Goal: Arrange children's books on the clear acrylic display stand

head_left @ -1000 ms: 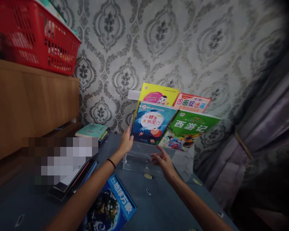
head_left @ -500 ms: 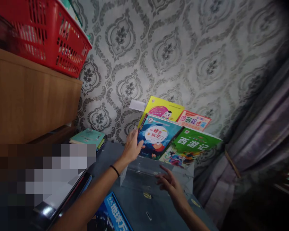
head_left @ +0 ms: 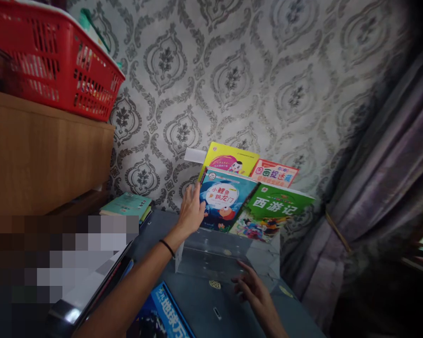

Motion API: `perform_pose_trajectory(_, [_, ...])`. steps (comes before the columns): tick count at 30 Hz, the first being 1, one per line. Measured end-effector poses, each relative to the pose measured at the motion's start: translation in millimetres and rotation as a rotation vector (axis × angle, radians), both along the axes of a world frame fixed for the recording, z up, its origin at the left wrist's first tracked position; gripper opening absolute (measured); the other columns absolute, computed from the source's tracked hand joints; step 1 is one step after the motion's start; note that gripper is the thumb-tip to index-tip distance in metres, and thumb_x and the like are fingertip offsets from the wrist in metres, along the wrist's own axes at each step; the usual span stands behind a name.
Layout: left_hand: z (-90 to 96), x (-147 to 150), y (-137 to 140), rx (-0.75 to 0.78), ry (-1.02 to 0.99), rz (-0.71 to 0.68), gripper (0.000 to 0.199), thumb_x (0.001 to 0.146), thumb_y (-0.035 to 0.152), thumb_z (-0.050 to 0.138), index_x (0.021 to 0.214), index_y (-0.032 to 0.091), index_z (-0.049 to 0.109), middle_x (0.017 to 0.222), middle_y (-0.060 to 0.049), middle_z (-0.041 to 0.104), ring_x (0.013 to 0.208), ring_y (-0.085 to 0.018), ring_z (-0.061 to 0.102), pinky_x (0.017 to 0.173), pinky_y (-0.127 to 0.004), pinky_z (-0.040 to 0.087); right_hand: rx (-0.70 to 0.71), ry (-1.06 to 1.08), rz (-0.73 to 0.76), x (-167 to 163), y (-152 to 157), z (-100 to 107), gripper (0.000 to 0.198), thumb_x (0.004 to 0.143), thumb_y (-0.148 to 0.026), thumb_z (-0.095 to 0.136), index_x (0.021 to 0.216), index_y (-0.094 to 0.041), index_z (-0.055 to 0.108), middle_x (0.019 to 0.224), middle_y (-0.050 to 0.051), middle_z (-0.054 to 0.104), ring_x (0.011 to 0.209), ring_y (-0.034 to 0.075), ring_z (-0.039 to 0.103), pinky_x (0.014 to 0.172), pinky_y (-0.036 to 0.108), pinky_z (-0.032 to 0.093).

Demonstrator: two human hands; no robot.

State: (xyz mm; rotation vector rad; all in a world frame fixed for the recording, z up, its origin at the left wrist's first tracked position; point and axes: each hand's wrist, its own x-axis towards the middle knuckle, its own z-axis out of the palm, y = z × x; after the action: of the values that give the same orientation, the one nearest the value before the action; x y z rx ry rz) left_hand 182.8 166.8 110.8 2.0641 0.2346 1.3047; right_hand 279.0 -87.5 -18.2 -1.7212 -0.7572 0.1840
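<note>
My left hand (head_left: 191, 209) is at the left edge of a blue picture book (head_left: 223, 199) with a fish on its cover. Its fingers stretch up along that edge, and the thumb touches the front of the cover. The book leans upright on a clear acrylic stand (head_left: 229, 256), beside a green picture book (head_left: 273, 209). Behind them stand a yellow book (head_left: 232, 157) and a pink-orange book (head_left: 275, 172). Lower down, my right hand (head_left: 254, 286) hovers in front of the stand, index finger extended and the others loosely bent, holding nothing.
A dark blue book (head_left: 167, 312) lies on the grey tabletop (head_left: 200, 300) at the front. Teal booklets (head_left: 127, 204) are stacked at the back left. On a wooden cabinet (head_left: 45, 155) sits a red basket (head_left: 63, 65). A tied curtain (head_left: 352, 202) hangs at right.
My left thumb has drawn back toward the blue book's left edge. My right hand has dropped slightly away from the books. The view has shifted a little to the right.
</note>
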Motion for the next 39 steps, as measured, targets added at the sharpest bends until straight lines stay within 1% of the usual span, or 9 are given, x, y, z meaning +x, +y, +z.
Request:
perform_pose_trajectory(5, [-8.3, -30, -15, 0.062, 0.023, -0.026, 0.069, 0.093, 0.021, 0.043, 0.158, 0.02, 0.02, 0.163, -0.016, 0.027, 0.153, -0.031, 0.02, 0.125, -0.052, 0.02, -0.02, 0.011, 0.031, -16, -8, -15, 0.072, 0.075, -0.068, 0.066, 0.127, -0.02, 0.054, 0.081, 0.005, 0.069, 0.063, 0.022, 0.066, 0.056, 0.036, 0.053])
perform_pose_trajectory(11, [-60.8, -91, -15, 0.135, 0.305, 0.034, 0.063, 0.094, 0.026, 0.046, 0.154, 0.018, 0.029, 0.161, -0.019, 0.028, 0.152, -0.031, 0.024, 0.124, -0.05, 0.025, -0.051, 0.062, 0.092, -27, -15, -28, 0.063, 0.076, -0.066, 0.067, 0.118, -0.02, 0.059, 0.083, 0.008, 0.072, 0.069, 0.023, 0.068, 0.066, 0.037, 0.057])
perform_pose_trajectory(15, [-74.9, -136, 25, 0.237, 0.63, 0.223, 0.055, 0.09, 0.026, 0.054, 0.143, 0.012, 0.044, 0.157, -0.022, 0.034, 0.15, -0.034, 0.028, 0.12, -0.051, 0.029, -0.027, 0.084, 0.103, -28, -16, -28, 0.063, 0.076, -0.063, 0.068, 0.119, -0.019, 0.059, 0.084, 0.009, 0.072, 0.069, 0.023, 0.067, 0.065, 0.037, 0.057])
perform_pose_trajectory(17, [-68.6, -156, 53, 0.241, 0.852, 0.379, 0.052, 0.09, 0.028, 0.057, 0.138, 0.012, 0.049, 0.152, -0.022, 0.042, 0.145, -0.033, 0.037, 0.117, -0.047, 0.035, -0.012, 0.088, 0.105, -27, -16, -29, 0.062, 0.076, -0.063, 0.069, 0.119, -0.019, 0.06, 0.084, 0.008, 0.072, 0.067, 0.022, 0.067, 0.064, 0.037, 0.057])
perform_pose_trajectory(20, [-53.0, -175, 91, 0.228, 0.957, 0.51, 0.043, 0.093, 0.027, 0.052, 0.132, 0.009, 0.053, 0.143, -0.023, 0.052, 0.137, -0.034, 0.045, 0.112, -0.049, 0.039, 0.004, 0.094, 0.12, -25, -15, -33, 0.06, 0.075, -0.062, 0.069, 0.117, -0.019, 0.062, 0.082, 0.007, 0.072, 0.065, 0.022, 0.066, 0.063, 0.037, 0.056])
perform_pose_trajectory(24, [-44.8, -172, 114, 0.248, 1.061, 0.61, 0.045, 0.096, 0.034, 0.048, 0.134, 0.01, 0.051, 0.141, -0.021, 0.054, 0.133, -0.033, 0.049, 0.108, -0.043, 0.04, 0.032, 0.101, 0.13, -24, -12, -38, 0.055, 0.074, -0.058, 0.07, 0.115, -0.02, 0.065, 0.081, 0.007, 0.073, 0.063, 0.021, 0.066, 0.062, 0.037, 0.056])
perform_pose_trajectory(28, [-47.0, -149, 101, 0.338, 1.127, 0.605, 0.045, 0.095, 0.036, 0.047, 0.132, 0.011, 0.053, 0.141, -0.022, 0.054, 0.133, -0.033, 0.048, 0.104, -0.043, 0.043, 0.052, 0.097, 0.131, -32, -15, -36, 0.046, 0.076, -0.052, 0.066, 0.111, -0.021, 0.068, 0.079, 0.005, 0.072, 0.062, 0.021, 0.066, 0.063, 0.037, 0.055])
perform_pose_trajectory(32, [-48.4, -136, 91, 0.414, 1.155, 0.591, 0.042, 0.088, 0.027, 0.048, 0.124, 0.007, 0.057, 0.125, -0.029, 0.062, 0.118, -0.042, 0.059, 0.091, -0.054, 0.049, 0.047, 0.066, 0.161, -40, -18, -33, 0.038, 0.078, -0.042, 0.057, 0.106, -0.02, 0.07, 0.074, 0.003, 0.07, 0.061, 0.02, 0.066, 0.064, 0.035, 0.054])
perform_pose_trajectory(39, [-69.1, -121, 127, 0.595, 1.16, 0.618, 0.042, 0.093, 0.024, 0.032, 0.114, 0.01, 0.066, 0.109, -0.026, 0.07, 0.103, -0.042, 0.069, 0.084, -0.057, 0.051, 0.01, -0.03, 0.138, -34, -20, -39, 0.033, 0.083, -0.027, 0.051, 0.11, -0.021, 0.07, 0.076, 0.001, 0.068, 0.064, 0.017, 0.065, 0.065, 0.029, 0.051])
